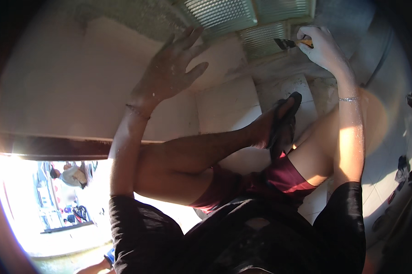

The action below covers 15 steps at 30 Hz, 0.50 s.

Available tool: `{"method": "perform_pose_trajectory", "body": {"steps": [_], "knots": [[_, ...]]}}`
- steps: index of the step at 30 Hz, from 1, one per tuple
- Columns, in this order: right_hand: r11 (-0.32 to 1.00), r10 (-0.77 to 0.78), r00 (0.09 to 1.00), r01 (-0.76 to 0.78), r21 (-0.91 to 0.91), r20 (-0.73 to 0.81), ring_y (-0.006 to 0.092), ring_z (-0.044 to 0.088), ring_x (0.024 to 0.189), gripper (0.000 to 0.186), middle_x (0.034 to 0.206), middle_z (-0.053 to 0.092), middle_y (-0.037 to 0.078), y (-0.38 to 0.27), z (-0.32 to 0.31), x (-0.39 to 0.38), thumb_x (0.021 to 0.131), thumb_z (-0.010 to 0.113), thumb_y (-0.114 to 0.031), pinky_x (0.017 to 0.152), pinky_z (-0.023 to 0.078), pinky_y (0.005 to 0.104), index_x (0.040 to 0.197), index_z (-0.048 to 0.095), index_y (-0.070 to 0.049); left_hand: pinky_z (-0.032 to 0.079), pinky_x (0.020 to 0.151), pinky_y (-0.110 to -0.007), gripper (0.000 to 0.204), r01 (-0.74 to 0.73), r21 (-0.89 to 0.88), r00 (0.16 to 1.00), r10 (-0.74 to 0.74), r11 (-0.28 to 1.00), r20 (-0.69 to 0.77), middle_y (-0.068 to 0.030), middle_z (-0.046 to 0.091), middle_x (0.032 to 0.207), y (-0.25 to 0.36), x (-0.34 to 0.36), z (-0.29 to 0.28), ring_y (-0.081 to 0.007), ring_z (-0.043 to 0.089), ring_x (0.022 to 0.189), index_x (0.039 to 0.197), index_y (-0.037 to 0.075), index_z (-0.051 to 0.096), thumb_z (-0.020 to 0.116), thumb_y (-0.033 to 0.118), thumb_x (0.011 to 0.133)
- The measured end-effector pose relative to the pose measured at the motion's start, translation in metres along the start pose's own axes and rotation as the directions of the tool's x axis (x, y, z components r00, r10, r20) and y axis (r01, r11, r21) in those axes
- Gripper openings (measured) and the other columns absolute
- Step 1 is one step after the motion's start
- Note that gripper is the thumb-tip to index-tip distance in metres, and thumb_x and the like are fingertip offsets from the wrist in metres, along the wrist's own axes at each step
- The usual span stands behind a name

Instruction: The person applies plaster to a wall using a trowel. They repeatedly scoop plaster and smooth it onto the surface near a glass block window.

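My right hand [322, 49], dusted with pale powder, grips a small putty knife [286, 44] by its orange-yellow handle. The dark, flat blade points left, towards the wall below the ribbed glass panes [265, 39]. My left hand [171, 66] is raised with its fingers spread and holds nothing. It is in front of a large pale wall panel [78, 82]; whether it touches the panel I cannot tell. Pale specks show on its skin too.
My bent legs and a black flip-flop [283, 123] are between my arms, by pale tiles [228, 102]. At lower left a bright opening shows a person [73, 176] outside. Another person's arm [96, 267] with a blue band enters at the lower left. Dark objects [402, 169] lie at the right.
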State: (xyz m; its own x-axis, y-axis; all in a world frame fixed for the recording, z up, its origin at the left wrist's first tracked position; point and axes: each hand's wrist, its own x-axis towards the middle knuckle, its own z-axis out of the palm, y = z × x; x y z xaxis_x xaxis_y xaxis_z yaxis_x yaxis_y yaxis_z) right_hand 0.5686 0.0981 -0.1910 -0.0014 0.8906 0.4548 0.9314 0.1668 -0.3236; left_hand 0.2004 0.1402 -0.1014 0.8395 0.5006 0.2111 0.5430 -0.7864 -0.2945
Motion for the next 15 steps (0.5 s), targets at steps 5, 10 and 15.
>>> {"method": "perform_pose_trajectory", "body": {"steps": [5,10,15], "knots": [[0.96,-0.128,0.973,0.073,0.271,0.191,0.027,0.067,0.087,0.012,0.09,0.073,0.013,-0.04,0.074,0.009,0.084,0.073,-0.015,0.084,0.052,0.0396,0.094,0.073,-0.008,0.033,0.116,-0.045,0.04,0.03,0.289,0.996,-0.005,0.957,-0.086,-0.0069,0.059,0.138,0.015,-0.014,-0.075,-0.0278,0.048,0.135,0.13,0.013,0.062,0.067,0.026,0.092],[0.858,-0.337,0.736,-0.017,0.513,0.587,0.0173,0.071,0.083,0.016,0.086,0.074,0.009,-0.108,0.188,-0.011,0.077,0.079,-0.014,0.074,0.056,0.0329,0.086,0.071,-0.003,0.033,0.114,-0.051,0.03,0.288,0.629,0.945,-0.11,0.722,-0.307,-0.0176,0.067,0.12,-0.001,-0.04,-0.117,-0.0336,0.053,0.128,0.11,-0.001,0.069,0.067,0.017,0.087],[0.69,-0.599,0.555,-0.008,0.724,0.577,0.0253,0.07,0.077,0.025,0.079,0.07,0.011,-0.159,0.256,-0.064,0.07,0.082,-0.017,0.073,0.054,0.0364,0.081,0.067,-0.001,0.031,0.116,-0.053,0.027,0.373,0.768,0.926,-0.162,0.52,-0.34,-0.0112,0.065,0.125,-0.026,-0.083,-0.082,-0.029,0.05,0.131,0.11,0.005,0.069,0.067,0.017,0.086]]}}
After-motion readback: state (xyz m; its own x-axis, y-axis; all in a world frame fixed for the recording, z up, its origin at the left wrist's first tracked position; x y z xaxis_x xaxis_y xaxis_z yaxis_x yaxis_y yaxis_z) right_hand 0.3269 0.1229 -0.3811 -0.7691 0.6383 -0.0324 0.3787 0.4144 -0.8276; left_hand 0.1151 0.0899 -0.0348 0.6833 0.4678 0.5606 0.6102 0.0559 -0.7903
